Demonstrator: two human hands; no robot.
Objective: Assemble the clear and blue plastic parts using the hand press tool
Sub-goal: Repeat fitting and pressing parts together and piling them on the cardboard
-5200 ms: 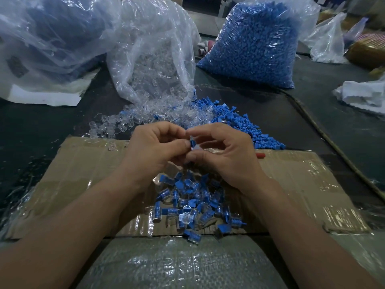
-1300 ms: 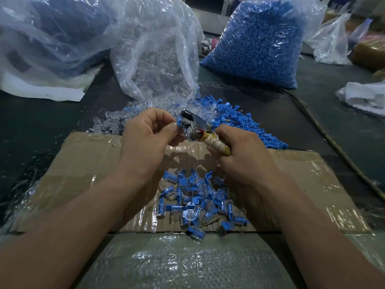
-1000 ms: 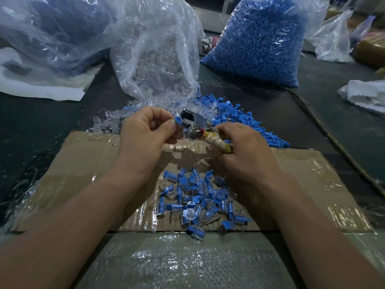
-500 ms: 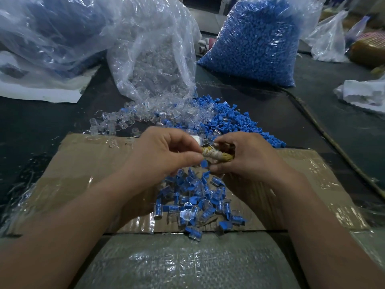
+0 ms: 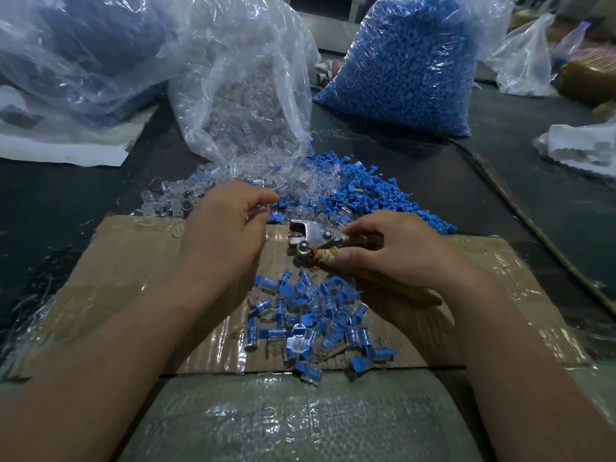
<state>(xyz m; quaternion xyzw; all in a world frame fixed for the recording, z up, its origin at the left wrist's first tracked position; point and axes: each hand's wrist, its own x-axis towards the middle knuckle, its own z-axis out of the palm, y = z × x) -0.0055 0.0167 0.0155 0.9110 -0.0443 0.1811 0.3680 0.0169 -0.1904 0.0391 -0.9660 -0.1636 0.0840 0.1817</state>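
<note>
Left hand (image 5: 226,235) reached clear parts (image 5: 293,181), grip unclear; right hand (image 5: 393,258) grips left-pointing press tool (image 5: 310,236).

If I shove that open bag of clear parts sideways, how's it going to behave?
The bag would likely crumple rather than slide as one piece: its thin film is slumped and wrinkled. More clear parts would probably spill, since its mouth lies open onto the table.
</note>
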